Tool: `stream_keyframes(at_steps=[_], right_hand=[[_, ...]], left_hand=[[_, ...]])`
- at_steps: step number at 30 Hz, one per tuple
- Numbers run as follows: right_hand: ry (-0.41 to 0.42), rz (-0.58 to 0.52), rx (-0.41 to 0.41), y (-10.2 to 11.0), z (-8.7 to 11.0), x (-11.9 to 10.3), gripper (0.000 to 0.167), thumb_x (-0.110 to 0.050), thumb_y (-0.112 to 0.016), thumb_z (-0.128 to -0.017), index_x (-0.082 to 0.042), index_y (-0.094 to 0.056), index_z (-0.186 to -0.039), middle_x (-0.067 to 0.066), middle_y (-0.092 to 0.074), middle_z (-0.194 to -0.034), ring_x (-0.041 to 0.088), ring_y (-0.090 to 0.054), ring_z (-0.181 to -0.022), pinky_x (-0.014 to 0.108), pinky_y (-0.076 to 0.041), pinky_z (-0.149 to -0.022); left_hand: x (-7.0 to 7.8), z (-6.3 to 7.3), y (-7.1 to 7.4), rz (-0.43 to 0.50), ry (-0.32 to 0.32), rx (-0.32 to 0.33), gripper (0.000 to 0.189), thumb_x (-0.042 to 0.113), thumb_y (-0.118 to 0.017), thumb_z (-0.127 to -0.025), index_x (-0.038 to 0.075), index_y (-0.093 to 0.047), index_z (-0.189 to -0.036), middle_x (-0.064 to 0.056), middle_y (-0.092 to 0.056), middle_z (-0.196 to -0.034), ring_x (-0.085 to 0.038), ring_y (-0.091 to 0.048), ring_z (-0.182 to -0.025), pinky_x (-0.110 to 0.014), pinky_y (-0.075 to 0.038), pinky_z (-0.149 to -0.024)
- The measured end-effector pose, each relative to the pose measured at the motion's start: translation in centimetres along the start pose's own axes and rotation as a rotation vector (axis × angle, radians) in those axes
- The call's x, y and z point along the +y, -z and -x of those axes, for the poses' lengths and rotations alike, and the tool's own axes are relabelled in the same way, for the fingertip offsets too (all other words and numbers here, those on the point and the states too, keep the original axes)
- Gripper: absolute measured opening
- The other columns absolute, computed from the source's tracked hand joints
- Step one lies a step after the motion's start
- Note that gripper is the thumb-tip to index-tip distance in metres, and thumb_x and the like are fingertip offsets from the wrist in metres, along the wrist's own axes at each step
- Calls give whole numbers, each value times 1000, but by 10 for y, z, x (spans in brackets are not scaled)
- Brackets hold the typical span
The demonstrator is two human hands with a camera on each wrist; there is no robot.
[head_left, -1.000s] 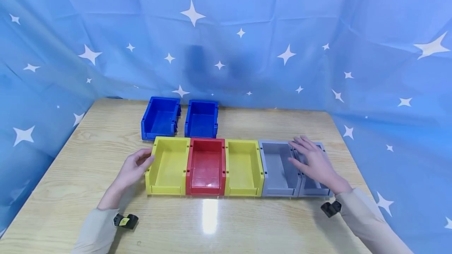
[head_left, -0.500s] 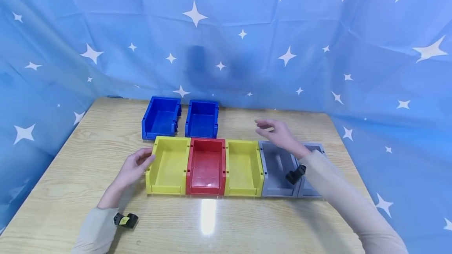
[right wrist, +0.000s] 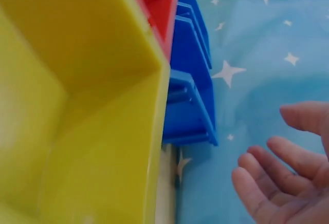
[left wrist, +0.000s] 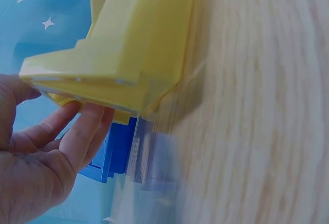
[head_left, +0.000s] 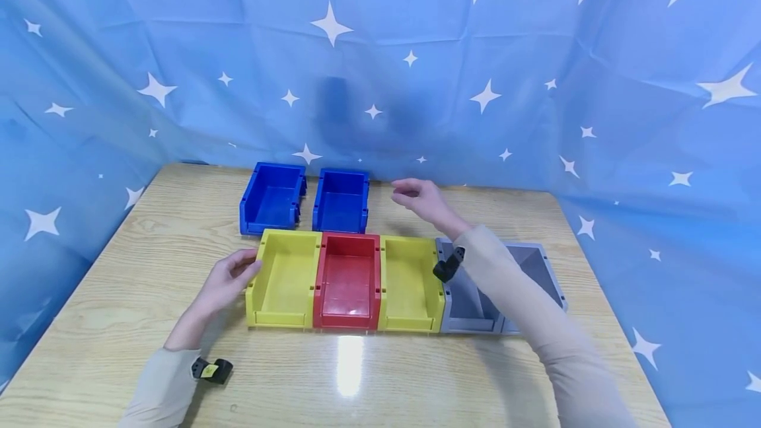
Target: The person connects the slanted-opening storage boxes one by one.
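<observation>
Left yellow bin (head_left: pixel 284 279) pinched by left hand (head_left: pixel 227 281); right hand (head_left: pixel 425 201) relaxed, unladen, near right blue bin (head_left: pixel 341 205). Bins likely light, stiff; best gripped by rims.

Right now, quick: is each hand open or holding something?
Left hand: holding the leftmost yellow bin by its outer side.
Right hand: open, holding nothing, near the right-hand blue bin.

From my head, one view looks forward and down at the table (head_left: pixel 279 375). The wrist views look closely at my left hand (left wrist: pixel 41 172) and my right hand (right wrist: pixel 290 183); both share blue bins (head_left: pixel 341 209).
</observation>
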State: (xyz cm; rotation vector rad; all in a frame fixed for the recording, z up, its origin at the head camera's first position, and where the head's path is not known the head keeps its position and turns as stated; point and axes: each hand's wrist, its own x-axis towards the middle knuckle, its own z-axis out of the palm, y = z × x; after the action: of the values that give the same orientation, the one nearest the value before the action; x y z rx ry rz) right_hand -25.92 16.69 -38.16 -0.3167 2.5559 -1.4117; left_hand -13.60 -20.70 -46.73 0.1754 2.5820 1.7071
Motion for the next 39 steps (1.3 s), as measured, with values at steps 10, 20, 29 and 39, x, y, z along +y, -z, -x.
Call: stream_keyframes(at_steps=[10,20,29,39], right_hand=[[-191,-191,34,-36,-35,-5,39,-10,-58,-93,2,-52,-129,18,-53,-127,33,-53,-113,45,-47,-92],[-328,-244,101,-62,-58,-11,43,-8,-64,-88,3,-51,-128,21,-58,-121,33,-57,-110,46,-48,-89],[-397,-211,155,-71,-70,-12,40,-5,-65,-87,1,-52,-125,19,-60,-117,29,-62,-101,42,-52,-83],[-468,-162,250,-79,-80,-14,32,-4,-66,-86,-2,-56,-116,13,-60,-114,25,-63,-95,36,-54,-81]], left_hand=[[1,-2,1,22,12,10,33,4,-53,-94,-16,-48,-121,-32,-56,-114,-17,-59,-97,-12,-47,-78],[5,0,7,-25,6,14,30,4,-53,-94,-15,-50,-117,-32,-57,-111,-37,-58,-101,-13,-47,-77],[1,4,21,-51,33,2,34,8,-52,-96,-15,-48,-121,-32,-55,-115,-36,-57,-103,-12,-47,-77],[-5,9,36,-53,18,32,34,7,-53,-95,-17,-48,-119,-33,-55,-112,6,-53,-85,-12,-47,-74]])
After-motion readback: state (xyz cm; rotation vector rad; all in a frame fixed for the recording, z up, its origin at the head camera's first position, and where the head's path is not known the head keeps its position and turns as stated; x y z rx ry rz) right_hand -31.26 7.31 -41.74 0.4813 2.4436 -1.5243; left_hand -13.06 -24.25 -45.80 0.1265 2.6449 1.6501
